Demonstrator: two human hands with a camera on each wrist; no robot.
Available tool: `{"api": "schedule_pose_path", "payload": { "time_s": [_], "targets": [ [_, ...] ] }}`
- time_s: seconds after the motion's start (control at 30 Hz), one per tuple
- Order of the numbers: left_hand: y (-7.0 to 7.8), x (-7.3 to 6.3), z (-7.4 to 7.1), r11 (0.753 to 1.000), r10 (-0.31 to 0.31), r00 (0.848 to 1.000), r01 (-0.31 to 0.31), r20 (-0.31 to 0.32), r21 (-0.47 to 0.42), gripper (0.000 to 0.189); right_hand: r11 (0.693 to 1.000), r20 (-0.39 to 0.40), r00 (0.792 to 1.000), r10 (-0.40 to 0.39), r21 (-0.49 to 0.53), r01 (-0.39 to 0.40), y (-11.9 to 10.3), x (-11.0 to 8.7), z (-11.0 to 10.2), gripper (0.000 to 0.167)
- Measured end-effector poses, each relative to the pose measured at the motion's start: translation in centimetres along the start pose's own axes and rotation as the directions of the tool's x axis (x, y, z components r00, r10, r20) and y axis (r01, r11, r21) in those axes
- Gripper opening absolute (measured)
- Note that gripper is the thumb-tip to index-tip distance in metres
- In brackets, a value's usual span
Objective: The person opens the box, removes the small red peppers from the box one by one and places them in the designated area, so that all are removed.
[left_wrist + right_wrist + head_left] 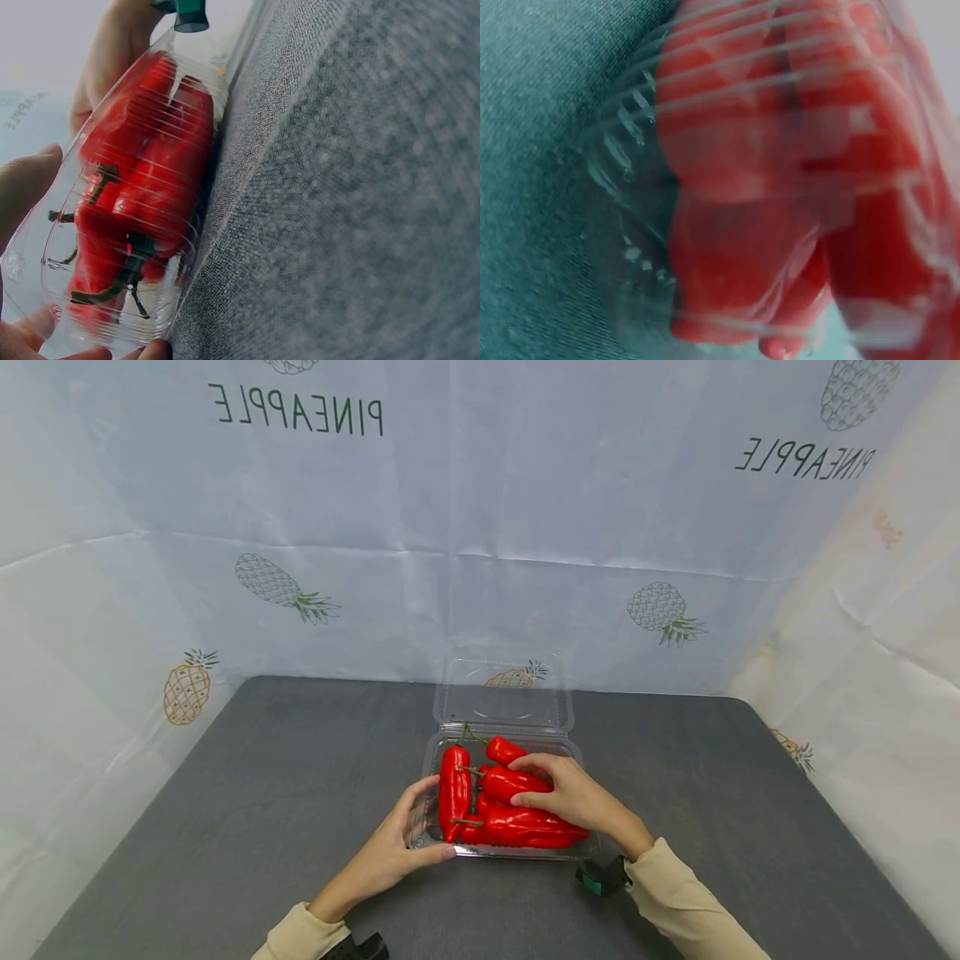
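A clear plastic clamshell container [427, 827] stands on the table with its lid raised at the back. Several long red peppers [455, 789] with green stems lie in it, some on top of others. With its thumb at the front rim and its fingers along the left side, my left hand [384, 850] holds the container. My right hand [576, 793] reaches over the right half and grips the middle red pepper [504, 783] between thumb and fingers. In the right wrist view, red peppers [727, 240] press close to the ribbed clear wall, blurred; the right hand is not visible there.
The dark grey table [300, 777] spreads out on both sides of the container. The transparent lid [502, 706] leans up near the table's back edge. Behind it hangs a pale sheet [450, 510] printed with pineapples, which also lines both sides.
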State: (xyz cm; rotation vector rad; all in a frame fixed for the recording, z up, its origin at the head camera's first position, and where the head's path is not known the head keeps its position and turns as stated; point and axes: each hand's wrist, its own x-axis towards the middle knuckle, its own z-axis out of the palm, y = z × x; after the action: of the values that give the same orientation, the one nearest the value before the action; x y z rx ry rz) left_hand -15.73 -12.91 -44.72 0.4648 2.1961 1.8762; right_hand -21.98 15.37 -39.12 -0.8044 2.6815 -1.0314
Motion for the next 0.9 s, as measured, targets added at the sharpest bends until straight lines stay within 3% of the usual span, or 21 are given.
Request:
{"api": "schedule_pose_path", "payload": {
  "time_s": [0.17,0.57,0.9],
  "targets": [
    [0.0,0.0,0.0,1.0,0.004,1.0,-0.004,0.0,0.003,0.091,1.0,0.008,1.0,-0.012,-0.018,0.012,0.1,-0.2,-0.4,0.05],
    [-0.3,0.0,0.0,1.0,0.015,1.0,-0.015,0.0,0.0,0.092,0.998,-0.075,0.995,-0.059,0.026,0.061,0.3,-1.0,-1.2,0.05],
    [-0.3,0.1,0.0,1.0,0.02,1.0,-0.02,-0.007,0.005,0.091,0.994,-0.163,0.987,-0.016,0.1,0.033,0.4,-1.6,-2.0,0.055]
  ]
}}
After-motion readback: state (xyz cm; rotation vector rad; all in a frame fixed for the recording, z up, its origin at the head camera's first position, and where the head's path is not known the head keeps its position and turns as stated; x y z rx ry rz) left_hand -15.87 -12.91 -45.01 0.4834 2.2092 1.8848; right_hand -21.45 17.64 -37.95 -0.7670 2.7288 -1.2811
